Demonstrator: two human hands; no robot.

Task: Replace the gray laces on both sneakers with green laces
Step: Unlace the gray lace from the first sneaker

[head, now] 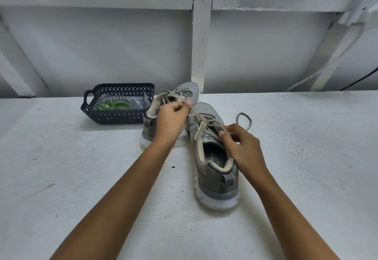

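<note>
The left hand (171, 118) pinches a strand of the gray lace (205, 121) between thumb and fingertip, holding it up taut above the toe end of the near sneaker (216, 186). The right hand (244, 149) has its fingers curled and pinches the same lace at the upper eyelets of that sneaker, on its right edge just ahead of the open collar. The lace is partly loosened across the tongue, and one free end curls in a loop on the table (81, 177) just to the right of the sneaker's forefoot.

The near sneaker stands upright on its sole, heel toward the person and toe pointing away. The far sneaker (189, 88) stands beyond it and to its left, close against its toe, with its gray lace in place, partly hidden by the left hand.

Further left of the near sneaker, past the far one, sits a dark basket (114, 116) with a handle on its left end. In it lie the green laces (116, 105), inside a clear bag (139, 103).

Beyond the sneakers rises a white wall (102, 44).
</note>
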